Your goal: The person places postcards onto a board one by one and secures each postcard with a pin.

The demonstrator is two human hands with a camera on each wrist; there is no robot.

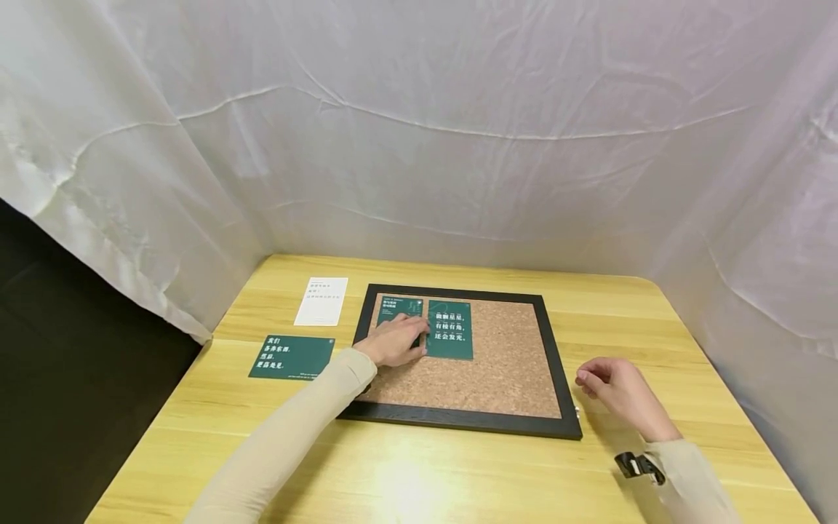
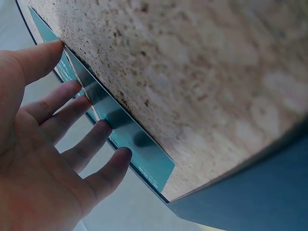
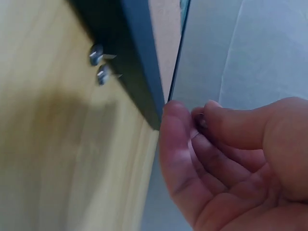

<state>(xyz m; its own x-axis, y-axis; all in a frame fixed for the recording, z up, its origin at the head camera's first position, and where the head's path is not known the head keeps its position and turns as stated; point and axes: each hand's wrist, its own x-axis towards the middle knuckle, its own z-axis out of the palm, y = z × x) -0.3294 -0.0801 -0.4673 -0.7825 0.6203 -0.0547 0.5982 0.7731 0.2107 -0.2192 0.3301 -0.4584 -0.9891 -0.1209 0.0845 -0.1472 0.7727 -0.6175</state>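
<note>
A cork board (image 1: 507, 349) in a black frame lies on the table, with two green cards on it. My left hand (image 1: 396, 340) rests over the left green card (image 1: 401, 300), covering its lower part, and its fingertips reach the right green card (image 1: 450, 331). In the left wrist view the fingers (image 2: 77, 154) are spread and touch the cards. Beyond the frame's right side, my right hand (image 1: 618, 393) is raised above the table. Its thumb and index finger pinch a small dark, shiny thumbtack (image 3: 201, 120), mostly hidden by the fingertips. Two silver thumbtacks (image 3: 96, 54) lie beside the frame.
Left of the board lie a white card (image 1: 321, 302) and another green card (image 1: 291, 356) on the wooden table (image 1: 602, 306). White curtains (image 1: 458, 182) hang behind and at the sides. A dark strap (image 1: 638, 467) is around the right wrist.
</note>
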